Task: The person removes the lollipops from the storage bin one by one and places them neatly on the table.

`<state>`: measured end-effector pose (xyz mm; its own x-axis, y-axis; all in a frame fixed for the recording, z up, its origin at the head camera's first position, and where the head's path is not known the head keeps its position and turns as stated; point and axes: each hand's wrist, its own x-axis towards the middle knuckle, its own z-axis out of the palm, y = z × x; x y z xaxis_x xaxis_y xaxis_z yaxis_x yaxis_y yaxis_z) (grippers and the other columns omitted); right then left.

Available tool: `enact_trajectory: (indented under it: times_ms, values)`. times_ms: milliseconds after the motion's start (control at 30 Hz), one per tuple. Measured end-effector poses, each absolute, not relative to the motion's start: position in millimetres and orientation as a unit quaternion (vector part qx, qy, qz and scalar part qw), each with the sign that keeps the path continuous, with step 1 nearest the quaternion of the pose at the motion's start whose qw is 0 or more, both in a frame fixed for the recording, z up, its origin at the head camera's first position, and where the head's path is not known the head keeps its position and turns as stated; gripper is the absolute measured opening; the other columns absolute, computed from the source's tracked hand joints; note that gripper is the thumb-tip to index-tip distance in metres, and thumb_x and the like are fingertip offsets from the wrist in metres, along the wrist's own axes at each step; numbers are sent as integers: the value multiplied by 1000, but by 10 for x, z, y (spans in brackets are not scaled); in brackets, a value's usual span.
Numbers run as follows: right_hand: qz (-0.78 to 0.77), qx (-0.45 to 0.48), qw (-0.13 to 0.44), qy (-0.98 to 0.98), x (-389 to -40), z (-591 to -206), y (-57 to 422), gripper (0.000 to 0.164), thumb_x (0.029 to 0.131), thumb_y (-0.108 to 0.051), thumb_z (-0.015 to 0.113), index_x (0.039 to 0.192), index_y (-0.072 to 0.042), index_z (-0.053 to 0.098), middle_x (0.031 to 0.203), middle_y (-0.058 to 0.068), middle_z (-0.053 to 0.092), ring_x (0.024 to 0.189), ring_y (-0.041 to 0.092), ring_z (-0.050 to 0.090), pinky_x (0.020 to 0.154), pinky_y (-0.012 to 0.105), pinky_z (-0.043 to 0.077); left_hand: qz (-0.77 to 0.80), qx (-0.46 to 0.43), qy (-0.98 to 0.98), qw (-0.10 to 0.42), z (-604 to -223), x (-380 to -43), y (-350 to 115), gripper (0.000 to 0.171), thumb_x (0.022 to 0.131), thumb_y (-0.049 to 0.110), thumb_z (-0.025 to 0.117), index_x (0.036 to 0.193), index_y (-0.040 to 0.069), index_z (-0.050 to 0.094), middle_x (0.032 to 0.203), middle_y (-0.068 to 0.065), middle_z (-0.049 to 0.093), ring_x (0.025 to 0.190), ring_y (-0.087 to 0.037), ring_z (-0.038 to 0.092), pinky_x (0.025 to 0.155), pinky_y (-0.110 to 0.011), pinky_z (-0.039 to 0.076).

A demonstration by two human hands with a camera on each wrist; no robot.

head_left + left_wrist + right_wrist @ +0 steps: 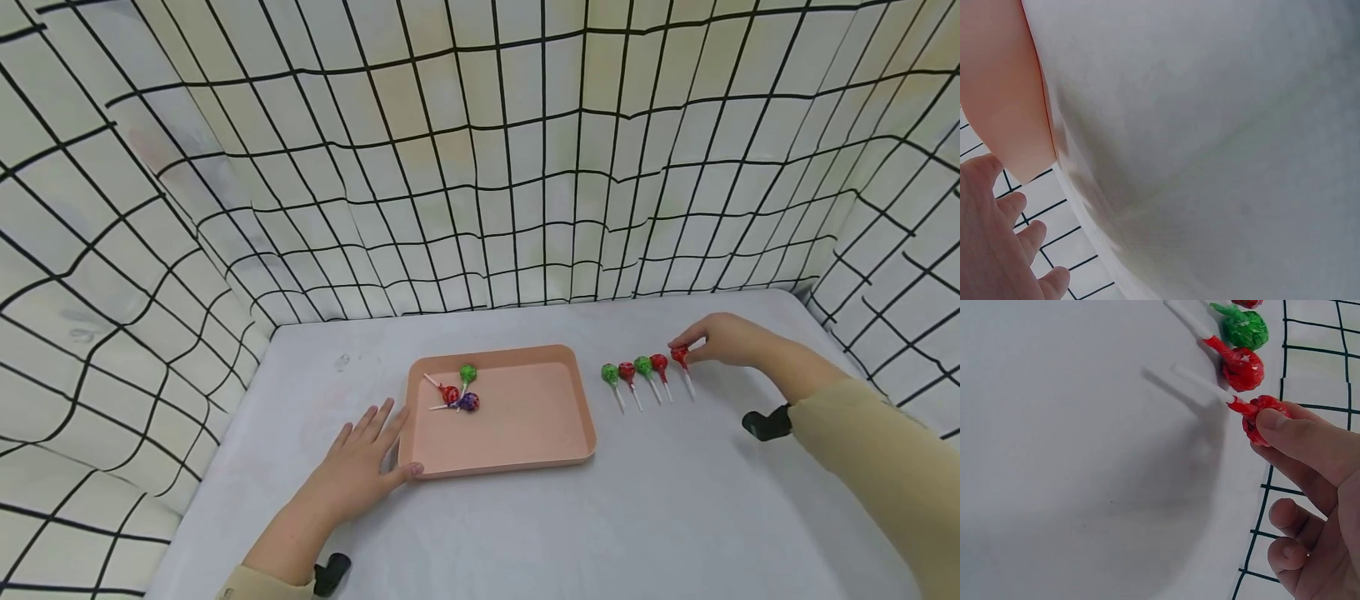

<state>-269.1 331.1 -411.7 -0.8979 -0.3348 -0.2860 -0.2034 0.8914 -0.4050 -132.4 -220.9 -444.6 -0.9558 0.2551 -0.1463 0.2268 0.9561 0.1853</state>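
Observation:
My right hand (pixel 731 340) pinches the wrapped head of a red lollipop (pixel 1254 419) between thumb and fingers, its white stick pointing away from the palm. Beside it lies a row of lollipops, with a red one (pixel 1244 370) closest, then a green one (pixel 1246 329), another red one (pixel 627 371) and a green one (pixel 610 374) at the left end. Fingers spread, my left hand (pixel 358 471) rests at the left edge of a pink tray (pixel 525 417), thumb at its near corner. Inside the tray are a green lollipop (pixel 468 373), a red one (pixel 449 394) and a purple one (pixel 469 402).
A white cloth covers the table (pixel 510 533). White sheets with a black grid (pixel 495 167) stand around the back and sides. Dark straps with black pieces (pixel 767 423) sit at both wrists.

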Motion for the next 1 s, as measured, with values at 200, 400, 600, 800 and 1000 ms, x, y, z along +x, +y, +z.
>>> enact_trajectory:
  times_ms: [200, 400, 600, 800, 1000]
  values:
    - [-181, -139, 185, 956, -2746, -4224, 3335, 30, 91, -12, 70, 122, -11, 73, 123, 19, 66, 121, 46, 53, 100, 64, 42, 85, 121, 985, 87, -4437, -1318, -2207, 92, 89, 67, 57, 159, 18, 24, 165, -12, 14, 150, -38, 13, 117, -64, 9]
    - [-186, -141, 188, 954, -2752, -4266, 3334, 30, 93, -14, 69, 122, -10, 72, 127, 21, 64, 123, 47, 50, 101, 66, 39, 82, 125, 985, 86, -4418, -1310, -2196, 92, 89, 66, 57, 159, 17, 25, 165, -12, 15, 150, -38, 14, 117, -64, 11]
    - [-190, -145, 190, 952, -2730, -4271, 3293, 30, 93, -17, 69, 123, -11, 72, 127, 22, 63, 123, 47, 50, 100, 65, 41, 79, 129, 985, 80, -4419, -1314, -2206, 92, 89, 67, 57, 159, 16, 25, 164, -14, 17, 150, -39, 15, 117, -65, 12]
    - [-193, -141, 184, 953, -2711, -4283, 3282, 31, 93, -18, 70, 122, -10, 72, 128, 23, 62, 123, 48, 49, 100, 65, 41, 78, 128, 985, 82, -4429, -1321, -2206, 93, 88, 69, 56, 159, 17, 25, 165, -13, 16, 150, -39, 14, 117, -64, 12]
    - [-194, -133, 180, 955, -2701, -4310, 3293, 32, 94, -19, 68, 125, -11, 71, 130, 23, 61, 125, 48, 48, 102, 66, 39, 84, 126, 985, 85, -4418, -1314, -2200, 92, 89, 68, 56, 159, 17, 25, 165, -13, 16, 150, -39, 14, 117, -65, 11]
